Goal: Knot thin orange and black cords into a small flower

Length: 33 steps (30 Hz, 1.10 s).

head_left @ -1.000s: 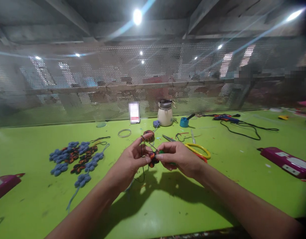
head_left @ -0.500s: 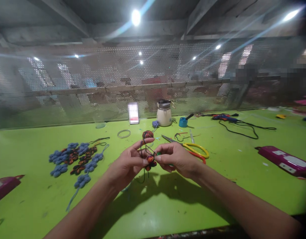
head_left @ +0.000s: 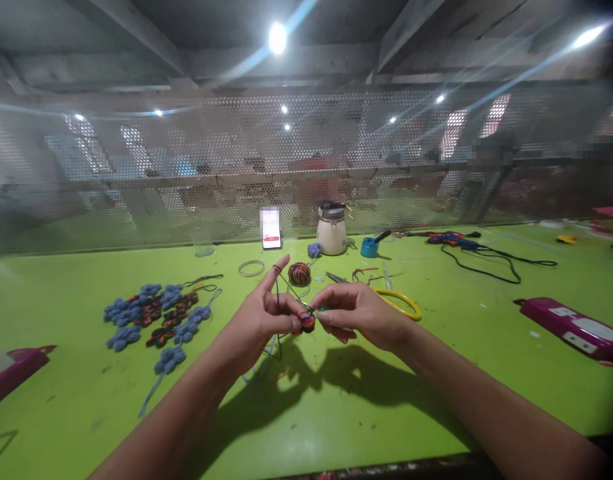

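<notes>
Over the middle of the green table, my left hand (head_left: pixel 264 317) pinches a small orange and black crocheted piece (head_left: pixel 307 323), with dark yarn looped over its raised forefinger. My right hand (head_left: pixel 359 313) is closed on a thin crochet hook (head_left: pixel 306 306) with a green handle, its tip at the piece. The yarn runs back to a small multicoloured yarn ball (head_left: pixel 299 273) lying on the table just behind my hands.
Finished blue and dark crocheted flowers (head_left: pixel 154 317) lie at the left. Yellow-handled scissors (head_left: pixel 394 299) rest behind my right hand. A phone (head_left: pixel 270 227), a white jar (head_left: pixel 331 229), a blue cup (head_left: pixel 370 247) and a glue gun with cord (head_left: pixel 459 240) stand along the mesh screen. Magenta cases (head_left: pixel 571 323) lie at both sides.
My left forefinger has lifted and stretched the yarn loop upward. The crocheted piece has sunk deeper between my fingertips, and both hands have shifted slightly.
</notes>
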Available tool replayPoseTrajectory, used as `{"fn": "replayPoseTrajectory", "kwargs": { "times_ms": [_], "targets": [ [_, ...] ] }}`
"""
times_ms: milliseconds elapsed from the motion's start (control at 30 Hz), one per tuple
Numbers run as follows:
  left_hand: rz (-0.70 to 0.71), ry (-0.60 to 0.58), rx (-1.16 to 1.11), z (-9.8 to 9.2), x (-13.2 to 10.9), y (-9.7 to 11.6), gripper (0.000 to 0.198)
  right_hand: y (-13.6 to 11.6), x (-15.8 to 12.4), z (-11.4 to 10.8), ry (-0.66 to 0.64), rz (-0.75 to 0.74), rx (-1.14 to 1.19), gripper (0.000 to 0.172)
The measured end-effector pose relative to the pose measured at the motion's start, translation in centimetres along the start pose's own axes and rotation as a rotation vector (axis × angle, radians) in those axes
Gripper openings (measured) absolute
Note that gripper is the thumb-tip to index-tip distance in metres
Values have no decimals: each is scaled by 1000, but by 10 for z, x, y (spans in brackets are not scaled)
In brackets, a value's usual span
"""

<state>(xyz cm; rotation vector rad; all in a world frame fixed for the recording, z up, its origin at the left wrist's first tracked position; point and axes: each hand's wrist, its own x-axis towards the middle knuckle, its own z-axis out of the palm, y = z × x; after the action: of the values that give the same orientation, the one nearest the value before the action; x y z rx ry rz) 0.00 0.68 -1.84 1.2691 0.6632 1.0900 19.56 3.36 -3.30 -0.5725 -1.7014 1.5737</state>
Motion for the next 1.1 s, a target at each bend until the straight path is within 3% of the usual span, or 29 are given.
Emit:
{"fn": "replayPoseTrajectory", "kwargs": {
  "times_ms": [300,633,1100],
  "targets": [
    [7,14,25,-4,2,-1,103,-2,0,1,52,17,-83,20],
    [-18,23,-155,-4,6,-3,88,-1,3,5,180,29,-35,23],
    [-71,89,-125,-3,5,-2,74,3,4,10,245,130,53,27]
  ]
}}
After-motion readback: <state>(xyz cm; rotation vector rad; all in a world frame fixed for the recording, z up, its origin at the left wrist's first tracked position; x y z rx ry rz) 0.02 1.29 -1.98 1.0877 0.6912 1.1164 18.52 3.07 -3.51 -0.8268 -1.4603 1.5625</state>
